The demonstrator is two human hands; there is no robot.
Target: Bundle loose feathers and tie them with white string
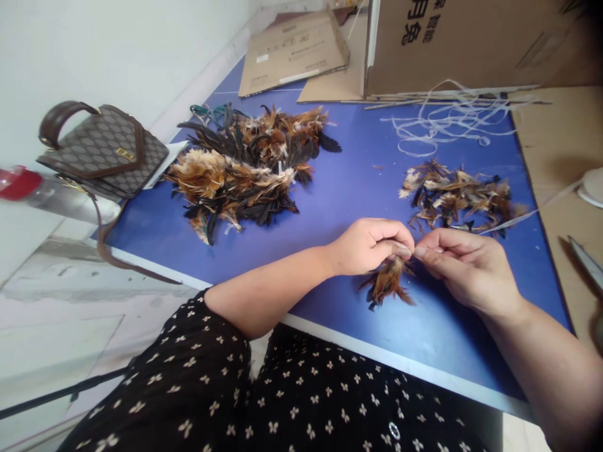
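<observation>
My left hand [370, 245] is closed in a pinch on a small bunch of brown and black feathers [389, 284] that hangs down over the blue table [358, 182]. My right hand [464, 263] is also closed, its fingertips meeting the left hand's at the top of the same bunch. A big heap of brown, black and tan feathers [247, 166] lies to the left. A smaller scatter of feathers [455, 198] lies just beyond my right hand.
A patterned brown handbag [101, 150] sits at the table's left corner. Loose white strips [447, 119] trail near a cardboard box [466, 44]; flat cardboard [292, 50] lies behind. Scissor blades [586, 263] show at the right edge.
</observation>
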